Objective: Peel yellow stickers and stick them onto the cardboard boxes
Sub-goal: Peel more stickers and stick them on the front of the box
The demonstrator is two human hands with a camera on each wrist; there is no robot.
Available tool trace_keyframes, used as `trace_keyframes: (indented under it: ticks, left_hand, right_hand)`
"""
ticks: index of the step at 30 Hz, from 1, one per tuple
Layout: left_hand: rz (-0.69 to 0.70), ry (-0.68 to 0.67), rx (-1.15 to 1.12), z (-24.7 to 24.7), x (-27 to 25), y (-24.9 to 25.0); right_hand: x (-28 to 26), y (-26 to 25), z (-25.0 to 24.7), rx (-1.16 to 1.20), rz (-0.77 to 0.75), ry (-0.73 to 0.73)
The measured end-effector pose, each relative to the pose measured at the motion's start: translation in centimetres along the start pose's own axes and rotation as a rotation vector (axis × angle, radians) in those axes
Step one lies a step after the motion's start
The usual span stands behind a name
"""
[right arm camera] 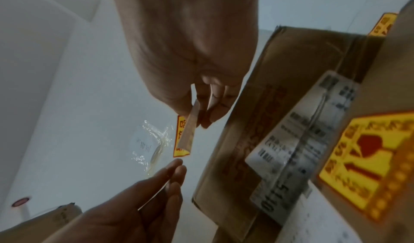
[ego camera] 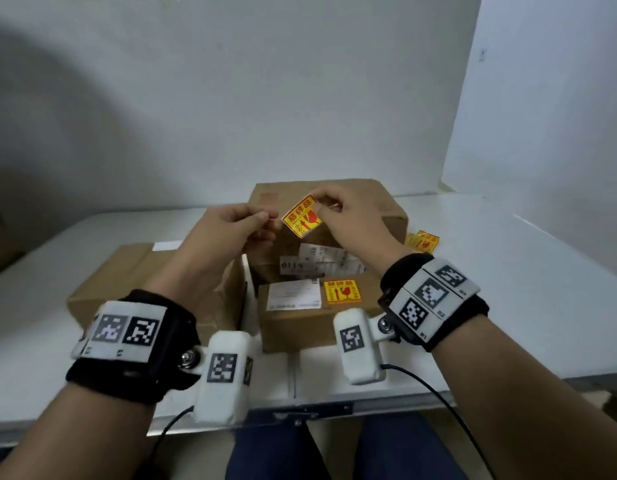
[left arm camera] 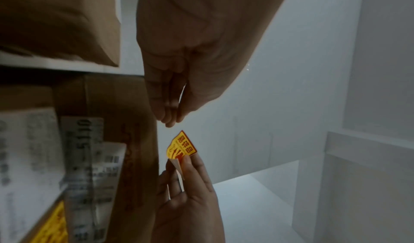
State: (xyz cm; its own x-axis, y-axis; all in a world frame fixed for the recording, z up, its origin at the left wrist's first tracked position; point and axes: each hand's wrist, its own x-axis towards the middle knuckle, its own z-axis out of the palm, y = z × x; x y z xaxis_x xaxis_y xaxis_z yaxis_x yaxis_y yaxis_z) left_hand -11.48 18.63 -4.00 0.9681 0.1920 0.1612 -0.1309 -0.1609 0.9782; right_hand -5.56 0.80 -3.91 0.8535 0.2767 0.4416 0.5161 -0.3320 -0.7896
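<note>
fingers [ego camera: 322, 199] pinch yellow sticker [ego camera: 301, 216] above cardboard box [ego camera: 386, 206]

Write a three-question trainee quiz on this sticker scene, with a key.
1. True or false: the right hand pinches the yellow sticker held above the boxes.
2. Which box already wears a yellow sticker? A) the near small box B) the left flat box C) the tall back box
3. Fill in: the spare yellow stickers lie on the table to the ___ of the tall back box.

Key: 1 true; 2 A; 3 right. Note: the left hand has its fingertips together beside the sticker, apart from it in the left wrist view.
</note>
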Motion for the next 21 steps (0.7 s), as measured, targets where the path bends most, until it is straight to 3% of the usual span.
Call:
trace_keyframes:
  ticks: [8,21]
  left_hand:
    - [0.01,0.043,0.062,-1.7,-2.4,-2.0]
    - [-0.029,-0.066,0.158,-1.0,-2.8,-1.6]
  right_hand:
    - [-1.4,-0.2,2.8,-0.005,0.0,-0.104]
    - [-2.6,-0.2,2.2,0.004,-0.002,-0.083]
